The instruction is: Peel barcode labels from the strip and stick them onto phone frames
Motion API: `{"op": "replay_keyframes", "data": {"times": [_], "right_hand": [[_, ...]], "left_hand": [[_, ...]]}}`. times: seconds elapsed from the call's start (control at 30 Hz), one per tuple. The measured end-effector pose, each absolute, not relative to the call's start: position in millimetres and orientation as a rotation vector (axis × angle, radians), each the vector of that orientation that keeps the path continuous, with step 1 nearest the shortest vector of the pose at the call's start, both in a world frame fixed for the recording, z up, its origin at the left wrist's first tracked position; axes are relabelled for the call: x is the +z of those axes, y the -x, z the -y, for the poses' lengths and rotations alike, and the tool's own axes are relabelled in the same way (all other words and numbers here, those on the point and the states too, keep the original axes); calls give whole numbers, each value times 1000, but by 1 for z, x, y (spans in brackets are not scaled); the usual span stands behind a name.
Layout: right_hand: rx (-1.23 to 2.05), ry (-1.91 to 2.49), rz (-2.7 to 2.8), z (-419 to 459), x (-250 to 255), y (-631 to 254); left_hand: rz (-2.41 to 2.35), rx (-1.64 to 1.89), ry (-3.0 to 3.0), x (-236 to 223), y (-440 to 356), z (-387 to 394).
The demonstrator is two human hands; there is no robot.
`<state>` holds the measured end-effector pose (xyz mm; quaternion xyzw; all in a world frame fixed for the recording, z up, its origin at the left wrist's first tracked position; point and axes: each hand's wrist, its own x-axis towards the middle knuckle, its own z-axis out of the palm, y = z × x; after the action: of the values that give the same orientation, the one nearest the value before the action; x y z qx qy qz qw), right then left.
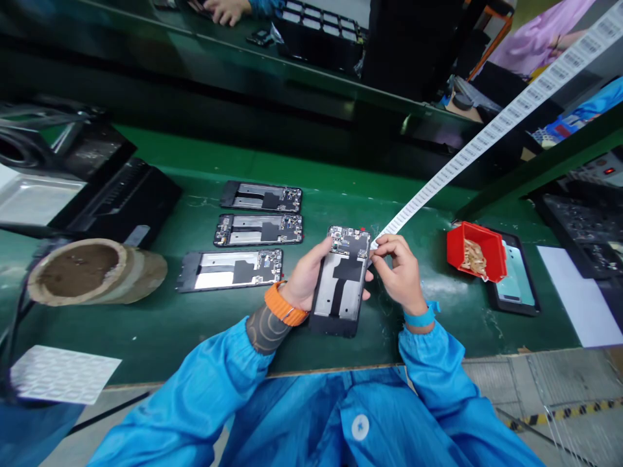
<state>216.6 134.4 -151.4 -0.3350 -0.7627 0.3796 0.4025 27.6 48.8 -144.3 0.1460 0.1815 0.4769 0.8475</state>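
Note:
My left hand [307, 275] is wrapped round an opened phone [339, 285], its thumb on the left edge near the circuit board. The phone lies face-up in the hand, with bare metal, a black patch and a small red spot at the top edge. At its upper right edge, my right hand [396, 269] is closed in a pinch at the lower end of a white strip of barcode labels [438, 178]. The fingertips partly hide that end. Left of my hands, three similar opened phones [260, 229] lie in a column on the green bench.
A red bin [474, 251] of small tan pieces stands on the right, beside a black tray [518, 275] with a pale panel. On the left are a cardboard tube [141, 275], a black device [131, 201] and a white sheet [63, 373]. Another person's hand [228, 10] appears across the bench.

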Motion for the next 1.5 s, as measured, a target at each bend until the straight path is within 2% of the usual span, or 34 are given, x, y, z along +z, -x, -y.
{"op": "replay_keyframes", "data": {"times": [0.33,0.67,1.0,1.5], "right_hand": [[1534,886,1601,-127,-147,-208],[1405,921,1546,-128,-155,-211],[1792,716,1893,-110,-144,-205],[1791,781,1902,-110,-137,-203]], "left_hand": [[-327,1139,-285,-142,-35,-48],[-478,1133,-263,-136,-38,-52],[-611,1182,-280,-143,-56,-57],[-799,1279,-260,-143,-62,-56]]}}
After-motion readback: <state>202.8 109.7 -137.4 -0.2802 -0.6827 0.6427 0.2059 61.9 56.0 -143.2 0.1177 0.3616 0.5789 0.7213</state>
